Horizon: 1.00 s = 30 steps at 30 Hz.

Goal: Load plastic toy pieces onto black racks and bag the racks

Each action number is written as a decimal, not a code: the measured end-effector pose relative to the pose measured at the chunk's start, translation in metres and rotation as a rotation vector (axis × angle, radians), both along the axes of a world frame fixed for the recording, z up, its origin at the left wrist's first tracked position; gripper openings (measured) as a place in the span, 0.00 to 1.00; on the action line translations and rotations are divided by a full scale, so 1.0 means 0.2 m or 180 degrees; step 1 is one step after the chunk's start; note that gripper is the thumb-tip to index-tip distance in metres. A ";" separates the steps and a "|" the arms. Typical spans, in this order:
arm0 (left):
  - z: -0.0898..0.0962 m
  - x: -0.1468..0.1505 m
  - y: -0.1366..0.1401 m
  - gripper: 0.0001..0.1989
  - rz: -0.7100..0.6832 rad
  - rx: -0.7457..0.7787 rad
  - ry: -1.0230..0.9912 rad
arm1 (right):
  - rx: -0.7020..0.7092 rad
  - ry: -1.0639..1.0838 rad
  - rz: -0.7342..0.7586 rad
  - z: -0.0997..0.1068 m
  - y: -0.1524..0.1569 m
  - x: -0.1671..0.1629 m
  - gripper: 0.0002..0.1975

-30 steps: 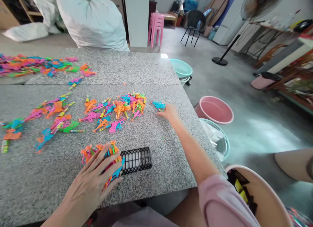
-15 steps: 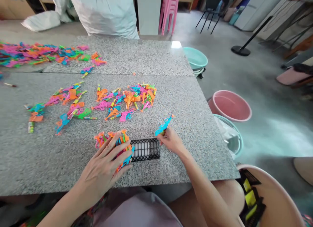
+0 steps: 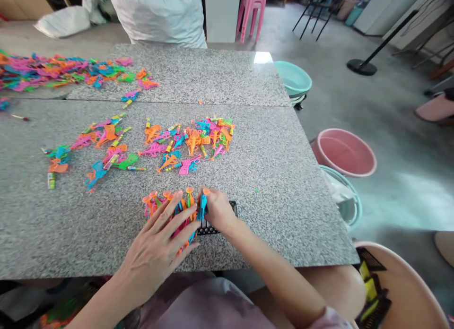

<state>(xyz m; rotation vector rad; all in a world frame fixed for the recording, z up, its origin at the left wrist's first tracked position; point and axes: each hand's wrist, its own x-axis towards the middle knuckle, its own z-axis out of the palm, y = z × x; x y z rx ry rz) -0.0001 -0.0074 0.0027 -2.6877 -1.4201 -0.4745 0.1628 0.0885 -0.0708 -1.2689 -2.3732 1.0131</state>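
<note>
A small black plastic basket [image 3: 209, 230] lies near the table's front edge, mostly covered by my hands and the toys. Bright toy dart guns [image 3: 151, 202] with orange suction tips stand packed in a row at its left part. My left hand [image 3: 156, 246] lies over this row, fingers stretched and spread, touching the toys. Pinched in my right hand [image 3: 220, 210] is a blue toy gun [image 3: 203, 206], tip upward, held against the right end of the row above the basket. My right fingertips are partly hidden.
Loose toy guns [image 3: 193, 142] lie in clusters mid-table, with a larger heap [image 3: 53, 71] at the far left. A white sack [image 3: 159, 17] stands behind the granite table [image 3: 269, 177]. Pink [image 3: 345, 151] and turquoise basins [image 3: 292, 78] sit to the right; an orange tub [image 3: 407, 281] holds black baskets.
My right hand has brought the blue toy gun left from beyond the basket's right end to the row, turning it upright. My left hand stays on the row. The view has shifted slightly.
</note>
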 end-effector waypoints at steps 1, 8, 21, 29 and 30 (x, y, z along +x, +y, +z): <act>-0.01 0.00 0.00 0.12 0.0014 0.0024 -0.0072 | 0.0001 -0.0131 0.0073 0.02 0.01 0.00 0.12; -0.04 0.00 0.03 0.14 -0.0258 0.0088 0.0001 | 0.0066 -0.0471 0.0142 0.09 0.01 -0.05 0.08; -0.10 0.00 0.02 0.12 -0.0048 0.0171 -0.0288 | 0.0783 -0.0596 -0.0525 0.02 0.65 0.17 0.20; -0.10 0.01 0.03 0.13 0.0004 0.0100 -0.0484 | 0.1634 -0.1887 -0.0052 -0.02 0.49 0.25 0.14; -0.10 0.01 0.03 0.13 -0.0004 0.0089 -0.0516 | 0.1687 -0.1915 -0.0101 -0.02 0.48 0.25 0.14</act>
